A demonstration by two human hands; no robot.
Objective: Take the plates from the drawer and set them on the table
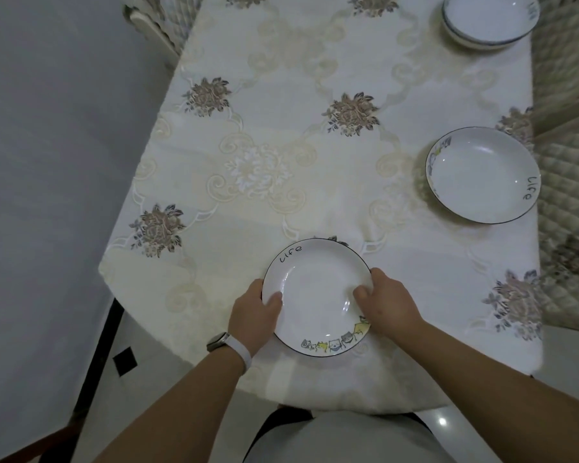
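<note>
Near edge of the floral-clothed table (281, 145): left hand (254, 312), wristband on, gripping the left rim of a white plate (315, 295) lettered "Life", cartoon cats along its near rim. Right hand (391, 305) gripping the right rim, thumb inside. By the right edge, a second plate (482, 175). Far right corner, nested stacked plates (488, 21).

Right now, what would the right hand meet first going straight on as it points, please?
The right hand grips the white cat-print plate; beyond it, only flowered tablecloth, though depth is unclear.
</note>
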